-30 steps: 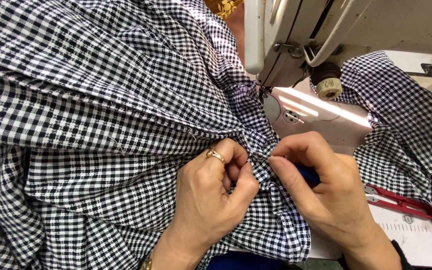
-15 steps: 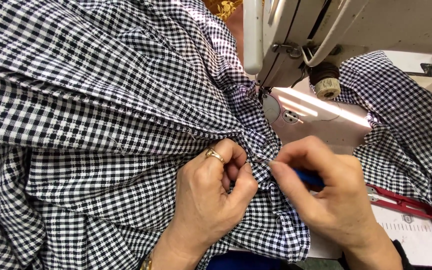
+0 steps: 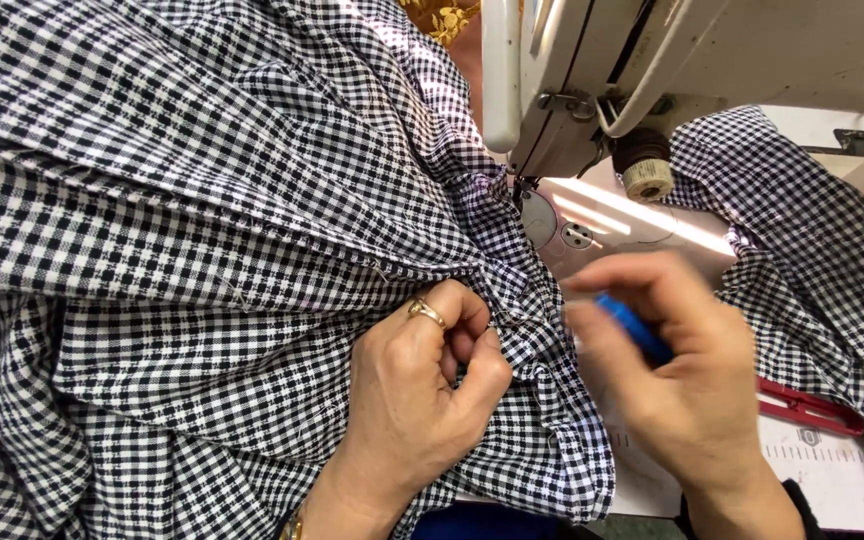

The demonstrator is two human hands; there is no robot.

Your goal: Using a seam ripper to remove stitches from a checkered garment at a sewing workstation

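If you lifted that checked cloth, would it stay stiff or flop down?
Probably flop: the checked cloth lies in soft folds and bunches where the left hand pinches it. It looks thin, so likely light, though there is a lot of it.

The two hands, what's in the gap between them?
In the head view, a bunched fold of black-and-white checked fabric lies between the left hand, which pinches it, and the blurred right hand, which holds a small blue tool.

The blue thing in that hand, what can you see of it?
The blue tool is small, slim and bright blue, plastic by its look. It slants across the right hand, pinched between thumb and fingers; its ends are hidden or blurred. It sits just right of the checked fabric that the left hand pinches.
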